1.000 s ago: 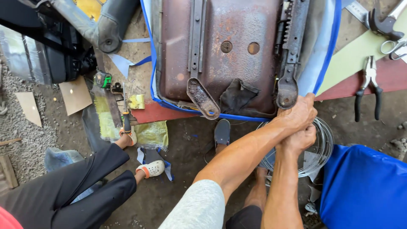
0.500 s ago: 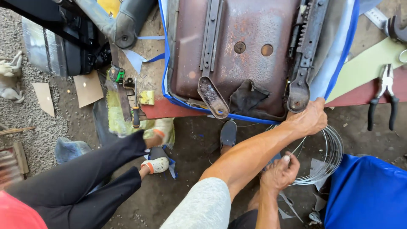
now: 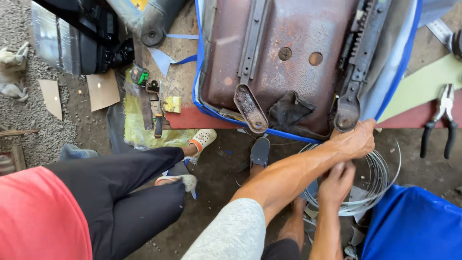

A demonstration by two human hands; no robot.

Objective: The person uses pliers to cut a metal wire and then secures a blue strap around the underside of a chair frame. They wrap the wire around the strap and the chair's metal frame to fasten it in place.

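Seen from above, a person stands at the edge of a low workbench [image 3: 207, 118] on a dirt floor. The left hand [image 3: 355, 140] reaches forward and closes on the near corner of a rusty metal seat pan [image 3: 288, 62], which lies upside down on the bench, where a blue-edged cover [image 3: 392, 62] hangs past the metal; whether the fingers pinch the fabric or only press the rim cannot be told. Just below it, the right hand [image 3: 337, 180] is curled shut around strands of a coil of thin silver wire [image 3: 380, 185]. The coil hangs in front of the person's legs, below the bench edge, its loops spreading out to the right above a blue sheet [image 3: 414, 226].

Two flat rails run down the pan (the right one toothed like a rack), and a scrap of black cloth [image 3: 288, 111] droops from its near edge. Pliers with black handles [image 3: 439, 123] lie on the bench at far right, well apart from both hands. At left, a second person's legs in black trousers [image 3: 120, 192] stretch across, wearing pale sandals, near a screwdriver [image 3: 158, 120] on yellow plastic.
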